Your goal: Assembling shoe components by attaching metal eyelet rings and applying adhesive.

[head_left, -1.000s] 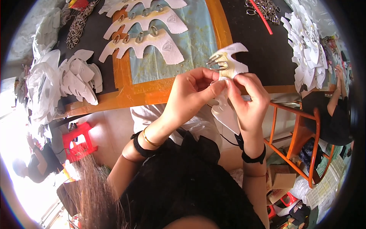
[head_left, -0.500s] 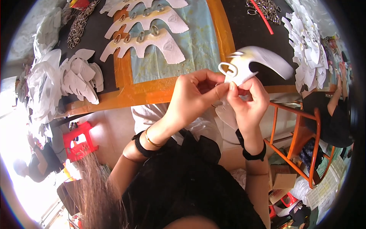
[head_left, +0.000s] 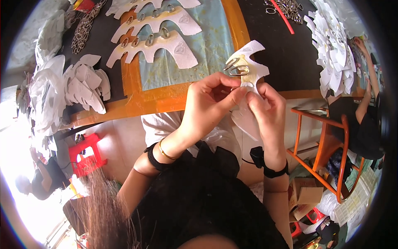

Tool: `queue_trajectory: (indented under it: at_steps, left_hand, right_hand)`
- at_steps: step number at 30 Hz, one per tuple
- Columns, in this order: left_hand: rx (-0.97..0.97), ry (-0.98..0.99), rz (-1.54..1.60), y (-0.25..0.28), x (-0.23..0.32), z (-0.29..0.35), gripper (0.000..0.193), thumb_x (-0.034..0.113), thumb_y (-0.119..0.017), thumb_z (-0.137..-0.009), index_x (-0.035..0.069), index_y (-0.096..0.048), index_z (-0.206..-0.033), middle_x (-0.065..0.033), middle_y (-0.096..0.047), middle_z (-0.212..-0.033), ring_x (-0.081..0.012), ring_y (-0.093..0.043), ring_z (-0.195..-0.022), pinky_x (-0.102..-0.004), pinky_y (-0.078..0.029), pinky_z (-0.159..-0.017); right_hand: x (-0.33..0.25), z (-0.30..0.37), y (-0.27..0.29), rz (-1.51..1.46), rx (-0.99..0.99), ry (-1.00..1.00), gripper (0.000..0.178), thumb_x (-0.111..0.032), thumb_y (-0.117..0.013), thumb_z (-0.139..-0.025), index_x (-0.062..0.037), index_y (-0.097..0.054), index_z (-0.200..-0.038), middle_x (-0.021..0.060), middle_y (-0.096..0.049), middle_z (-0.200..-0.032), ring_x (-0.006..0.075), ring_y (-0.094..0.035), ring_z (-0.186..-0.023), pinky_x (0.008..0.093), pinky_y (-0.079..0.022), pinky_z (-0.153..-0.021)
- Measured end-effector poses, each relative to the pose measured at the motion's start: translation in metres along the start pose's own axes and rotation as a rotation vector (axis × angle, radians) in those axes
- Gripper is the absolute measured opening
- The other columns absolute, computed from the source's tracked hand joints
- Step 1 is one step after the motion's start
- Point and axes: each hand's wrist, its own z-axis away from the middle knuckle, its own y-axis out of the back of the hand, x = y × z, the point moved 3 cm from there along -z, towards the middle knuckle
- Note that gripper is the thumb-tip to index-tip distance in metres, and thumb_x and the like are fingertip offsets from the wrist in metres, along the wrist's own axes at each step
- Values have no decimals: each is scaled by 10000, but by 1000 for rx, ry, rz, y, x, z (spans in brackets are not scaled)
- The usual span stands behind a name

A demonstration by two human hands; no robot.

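Between my two hands, over the table's near edge, is a white scalloped piece [head_left: 253,62] of sheet material with yellowish glue along it. Two oval metal rings [head_left: 238,68] stand on its glued strip. My left hand [head_left: 211,101] pinches the piece's edge from the left, thumb and fingertips together. My right hand [head_left: 267,110] grips it from the right, thumb on top; part of the piece hangs below between the hands. What the fingertips cover is hidden. Left of them, finished-looking scalloped pieces [head_left: 176,47] with metal rings lie in rows on a blue sheet [head_left: 161,79].
White cut pieces [head_left: 89,81] are heaped at the left, near clear plastic bags [head_left: 47,89]. Metal rings lie in piles [head_left: 85,31] at far left and far right, by a red stick [head_left: 284,18]. More ringed pieces [head_left: 331,54] pile up rightward. A wooden chair [head_left: 321,153] stands right.
The white piece has turned between my hands, its long end swinging from the right to upright. My right hand has shifted slightly left; the left hand stays nearly in place.
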Motion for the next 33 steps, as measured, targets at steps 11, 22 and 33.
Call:
queue_trajectory:
  at_steps: [11,22,33]
  left_hand:
    - [-86,306,59,10,-5,16,257,242,-488,-927,-10,-517,-970,-33,-567,-877,-69,-529,-731,-226,-479,-649]
    - [-156,348,29,12,-16,33,139,118,-636,-832,8,-585,-900,-12,-610,-843,-41,-539,-730,-186,-444,-646]
    - [-187,421,138,10,-31,49,130,107,-587,-864,-13,-543,-890,-7,-583,-815,-43,-552,-747,-188,-454,-657]
  right_hand:
    - [3,7,-9,82,-41,-176,233,-245,-545,-883,-31,-536,-791,-19,-532,-683,31,-463,-540,179,-364,-440]
    - [8,20,-9,-256,96,-161,216,-203,-549,-891,-8,-561,-800,15,-547,-660,53,-475,-488,183,-371,-425]
    - [18,29,0,-285,21,-275,406,-354,-433,-932,3,-545,-774,59,-582,-665,77,-514,-482,201,-398,-393]
